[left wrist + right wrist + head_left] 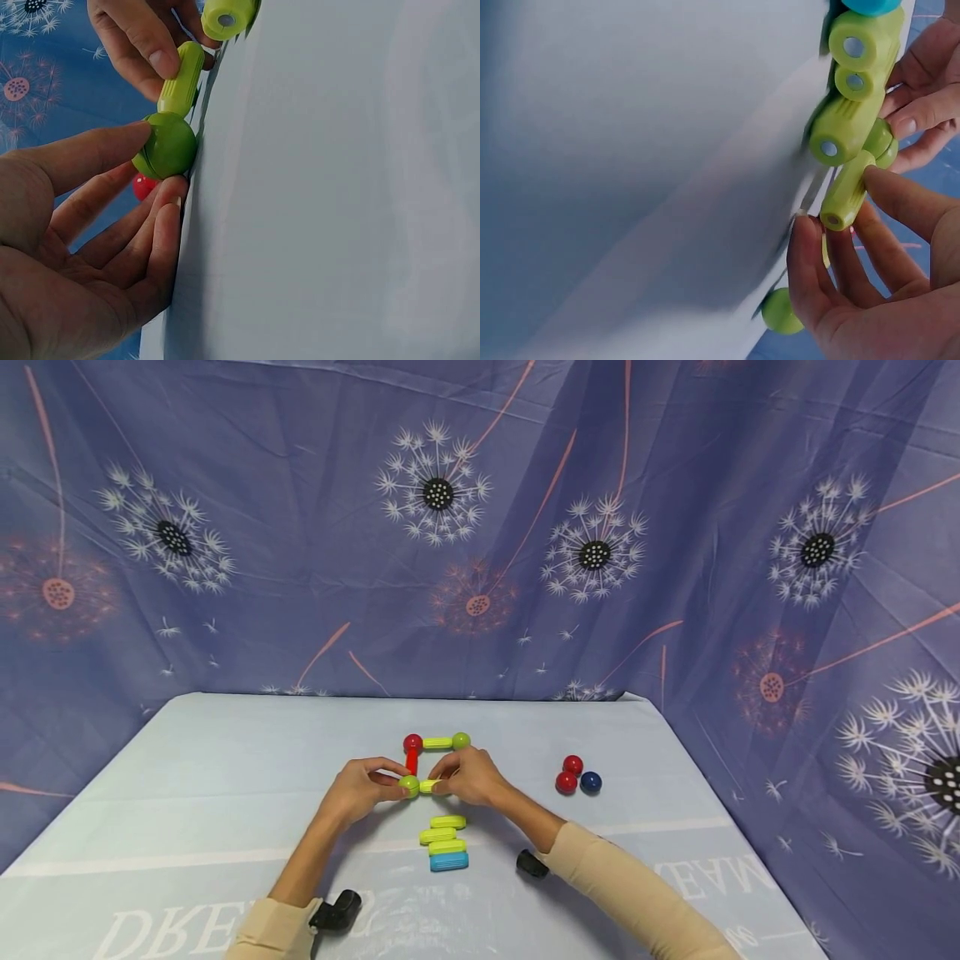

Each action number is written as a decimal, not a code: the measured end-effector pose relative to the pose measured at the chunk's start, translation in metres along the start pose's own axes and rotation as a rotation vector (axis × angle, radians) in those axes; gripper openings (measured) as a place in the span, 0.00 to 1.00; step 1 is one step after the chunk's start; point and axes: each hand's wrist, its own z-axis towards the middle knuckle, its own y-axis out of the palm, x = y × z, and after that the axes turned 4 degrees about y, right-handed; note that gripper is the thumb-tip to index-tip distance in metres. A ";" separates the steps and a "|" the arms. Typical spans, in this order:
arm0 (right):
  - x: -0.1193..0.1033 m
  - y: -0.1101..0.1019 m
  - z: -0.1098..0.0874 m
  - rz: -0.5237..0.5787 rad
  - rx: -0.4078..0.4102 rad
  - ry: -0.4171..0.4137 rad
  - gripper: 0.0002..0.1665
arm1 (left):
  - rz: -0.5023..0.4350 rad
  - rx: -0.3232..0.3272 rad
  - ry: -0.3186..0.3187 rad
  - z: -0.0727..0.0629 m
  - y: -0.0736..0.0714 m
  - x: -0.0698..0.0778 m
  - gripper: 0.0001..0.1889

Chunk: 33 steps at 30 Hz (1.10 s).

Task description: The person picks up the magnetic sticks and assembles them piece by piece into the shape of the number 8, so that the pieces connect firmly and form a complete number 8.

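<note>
A green ball (408,786) is pinched between the thumb and fingers of my left hand (363,789). My right hand (471,777) pinches a yellow-green magnetic rod (846,191), whose far end touches that ball. From the ball a red rod (412,763) runs back to a red ball (413,743). Another yellow-green rod (438,743) joins the red ball to a second green ball (461,741), so the pieces form three sides of a square. In the right wrist view, a metal dot shows on the held rod's free end.
Nearer me lie several loose yellow-green rods (442,835) in a row with a blue rod (448,862). To the right sit two red balls (566,782) and a dark blue ball (591,782). A patterned curtain (480,527) hangs behind the table (247,735).
</note>
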 end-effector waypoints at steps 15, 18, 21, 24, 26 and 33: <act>0.020 -0.050 -0.023 -0.104 0.134 -0.011 0.15 | 0.006 0.005 -0.006 -0.002 -0.001 -0.002 0.15; 0.028 -0.059 -0.030 -0.118 0.158 0.002 0.17 | 0.010 0.006 -0.006 -0.001 -0.001 -0.002 0.15; 0.037 -0.069 -0.037 -0.131 0.177 0.017 0.18 | 0.014 0.005 -0.006 -0.001 -0.001 -0.003 0.15; 0.046 -0.080 -0.045 -0.146 0.192 0.041 0.18 | 0.013 0.002 -0.006 0.001 0.000 -0.003 0.15; 0.052 -0.087 -0.050 -0.158 0.207 0.058 0.18 | 0.013 0.001 -0.005 0.001 0.000 -0.003 0.15; 0.074 -0.105 -0.064 -0.214 0.261 0.090 0.19 | 0.021 0.003 -0.003 0.002 0.000 -0.003 0.15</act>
